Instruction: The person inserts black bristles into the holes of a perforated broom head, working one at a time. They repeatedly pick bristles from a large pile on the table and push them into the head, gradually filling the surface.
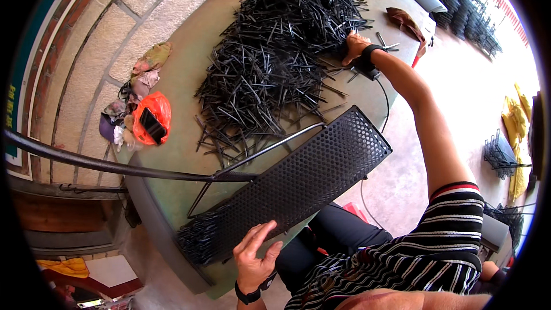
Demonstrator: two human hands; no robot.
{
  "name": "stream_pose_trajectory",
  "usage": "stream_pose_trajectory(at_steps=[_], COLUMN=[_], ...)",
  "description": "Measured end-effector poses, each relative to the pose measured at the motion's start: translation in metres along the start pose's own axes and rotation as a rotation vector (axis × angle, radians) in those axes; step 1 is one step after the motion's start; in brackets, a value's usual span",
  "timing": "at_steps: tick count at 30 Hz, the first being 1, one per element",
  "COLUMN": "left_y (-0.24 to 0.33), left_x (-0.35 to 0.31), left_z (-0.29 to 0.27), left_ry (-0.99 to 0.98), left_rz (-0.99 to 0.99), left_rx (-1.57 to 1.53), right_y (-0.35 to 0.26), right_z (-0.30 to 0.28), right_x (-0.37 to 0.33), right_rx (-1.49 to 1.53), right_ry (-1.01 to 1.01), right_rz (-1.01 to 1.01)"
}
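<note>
A long black tray [287,178] with a honeycomb of holes lies slanted across the front of the table. Thin black sticks [198,238] stand packed in the holes at its lower left end. My left hand [255,258] is beside its near edge, fingers apart and holding nothing. Beyond the tray spreads a big heap of loose black sticks [270,74]. At the right side of that heap rests my right hand [357,46], thumb apart; its other fingertips are hidden, so any grip cannot be made out.
A curved metal bar [115,166] crosses from the left to a frame at the tray. On the table's left lie an orange plastic bag [162,109], a dark phone [152,125] and crumpled cloths [143,74]. A black cable [385,97] hangs near my right wrist. Stone wall stands left.
</note>
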State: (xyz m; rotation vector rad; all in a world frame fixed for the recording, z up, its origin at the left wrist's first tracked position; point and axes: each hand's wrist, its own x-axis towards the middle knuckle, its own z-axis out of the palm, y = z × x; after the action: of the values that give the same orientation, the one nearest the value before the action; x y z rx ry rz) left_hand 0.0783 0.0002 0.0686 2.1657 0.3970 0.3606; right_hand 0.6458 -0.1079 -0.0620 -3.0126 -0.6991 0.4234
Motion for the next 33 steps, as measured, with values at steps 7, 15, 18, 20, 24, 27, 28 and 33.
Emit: stream_pose_trajectory(at_steps=[7,15,18,20,24,27,28,33], left_y=[-0.006,-0.008,-0.009,-0.011,-0.01,-0.011,-0.011,-0.013], left_x=[0.001,0.007,0.007,0.009,0.009,0.008,0.009,0.005], left_z=[-0.003,-0.002,-0.002,-0.001,0.001,0.0,0.0,-0.002], left_ry=[0.13,0.163,0.186,0.19,0.218,0.232,0.233,0.256], left_rz=[-0.017,0.012,0.007,0.007,-0.018,-0.026,-0.025,-0.07], left_rx=[-0.24,-0.283,-0.287,-0.312,-0.35,-0.341,-0.339,-0.354], right_y=[-0.017,0.011,0.003,0.019,0.028,0.019,0.017,0.019], right_z=[0.006,0.011,0.01,0.024,0.029,0.032,0.028,0.017], right_x=[-0.011,0.022,0.022,0.033,0.033,0.022,0.02,0.026], right_rx=[-0.165,0.033,0.034,0.037,0.179,0.164,0.154,0.194], right_ry=[0.177,0.022,0.009,0.131,0.121,0.204,0.201,-0.024], right_rz=[0.1,0.041,0.019,0.009,-0.019,0.07,0.096,0.096])
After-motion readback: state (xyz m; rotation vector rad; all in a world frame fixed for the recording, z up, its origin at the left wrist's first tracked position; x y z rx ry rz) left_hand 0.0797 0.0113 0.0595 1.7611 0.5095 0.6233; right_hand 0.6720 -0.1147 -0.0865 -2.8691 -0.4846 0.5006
